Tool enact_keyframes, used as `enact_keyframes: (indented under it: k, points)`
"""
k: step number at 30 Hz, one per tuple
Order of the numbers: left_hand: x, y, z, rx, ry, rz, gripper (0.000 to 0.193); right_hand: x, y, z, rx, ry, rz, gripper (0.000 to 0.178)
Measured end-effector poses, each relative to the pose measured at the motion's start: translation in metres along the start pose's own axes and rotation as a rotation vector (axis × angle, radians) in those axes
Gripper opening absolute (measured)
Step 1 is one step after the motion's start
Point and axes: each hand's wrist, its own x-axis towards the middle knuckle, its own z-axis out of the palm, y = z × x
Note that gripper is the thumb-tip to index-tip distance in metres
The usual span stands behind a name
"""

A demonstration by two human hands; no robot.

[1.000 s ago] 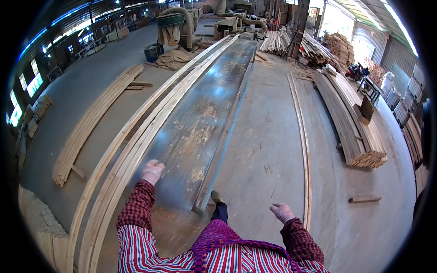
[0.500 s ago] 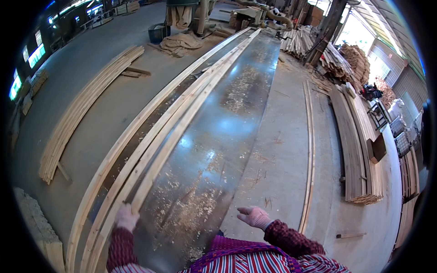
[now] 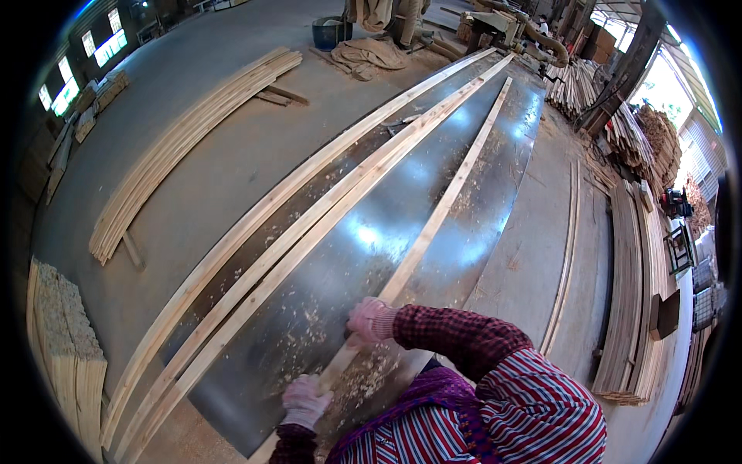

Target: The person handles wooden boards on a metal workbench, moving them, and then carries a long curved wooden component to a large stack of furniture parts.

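Observation:
Both my hands wear pale pinkish gloves and grip one long, narrow wooden strip (image 3: 440, 209). My left hand (image 3: 306, 402) is closed on it close to my body. Farther along, my right hand (image 3: 372, 319) is closed round the same strip, with that forearm reaching across from the right. The strip slants away to the far right over a shiny metal tabletop (image 3: 332, 271). Left of it, two strips (image 3: 371, 164) run side by side along the table, and another strip (image 3: 232, 238) lies along the left edge. Wood shavings (image 3: 369, 379) are scattered beneath my hands.
Stacked boards (image 3: 185, 147) lie on the floor to the left, near a timber bundle (image 3: 69, 348). Thin strips (image 3: 568, 255) and a board stack (image 3: 630, 301) are on the right. Machinery (image 3: 498, 27) stands beyond the table's far end.
One strip has been drawn rightward, away from the pair beside it. My right hand has come from empty and open to a grip on that strip. The view has shifted.

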Motion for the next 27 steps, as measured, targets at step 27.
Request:
enact_keyframes:
  k: [27]
  points:
    - [0.267,0.121,-0.076,0.068,0.190,-0.460,0.109,0.027,0.348,-0.078,-0.015,0.613,-0.155,0.063]
